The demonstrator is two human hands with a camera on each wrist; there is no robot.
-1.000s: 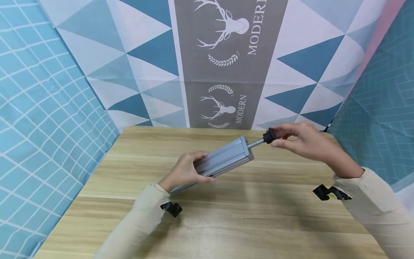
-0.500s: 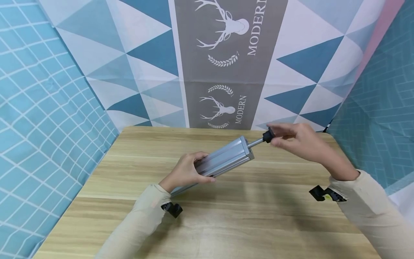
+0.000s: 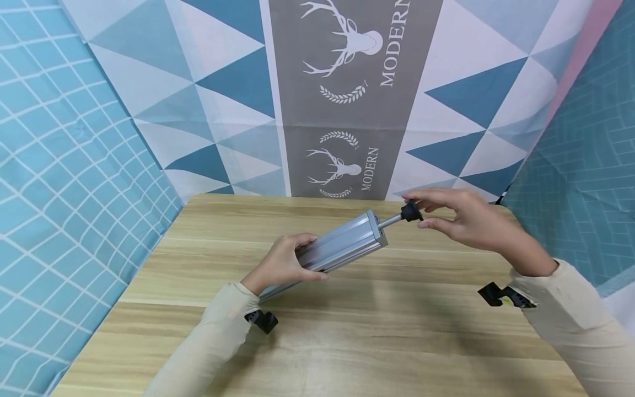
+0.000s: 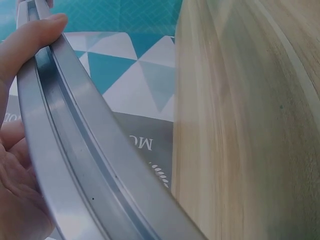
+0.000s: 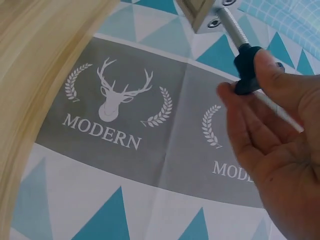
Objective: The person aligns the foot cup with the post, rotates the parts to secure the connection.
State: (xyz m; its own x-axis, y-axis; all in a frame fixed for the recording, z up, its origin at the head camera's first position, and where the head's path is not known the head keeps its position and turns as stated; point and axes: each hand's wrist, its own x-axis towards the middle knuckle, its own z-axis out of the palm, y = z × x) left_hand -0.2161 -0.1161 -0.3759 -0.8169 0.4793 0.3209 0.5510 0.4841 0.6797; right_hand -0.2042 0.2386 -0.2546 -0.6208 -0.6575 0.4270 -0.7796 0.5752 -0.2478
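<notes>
My left hand point(image 3: 283, 259) grips a long silver aluminium profile point(image 3: 344, 242) with lengthwise grooves, thumb on the near side and fingers on the far side. The profile slants up to the right, its lower end partly hidden by the hand and wrist. From its capped upper end projects a threaded rod point(image 3: 389, 220) that carries a black knob point(image 3: 410, 212). My right hand point(image 3: 463, 220) pinches this knob between thumb and fingers. In the right wrist view, the thumb point(image 5: 270, 70) lies on the knob. A groove point(image 4: 70, 130) of the profile fills much of the left wrist view.
Beneath both hands lies a wood-grain tabletop point(image 3: 337, 331). A patterned cloth point(image 3: 342, 110) with deer heads and triangles hangs behind it. Blue-tiled sheets stand at the left point(image 3: 64, 165) and right point(image 3: 580, 182). Each sleeve bears a black wrist mount.
The right hand's fingers shift around the black knob: they look looser half a second ago and are now spread across it. The left hand and the profile stay nearly in place.
</notes>
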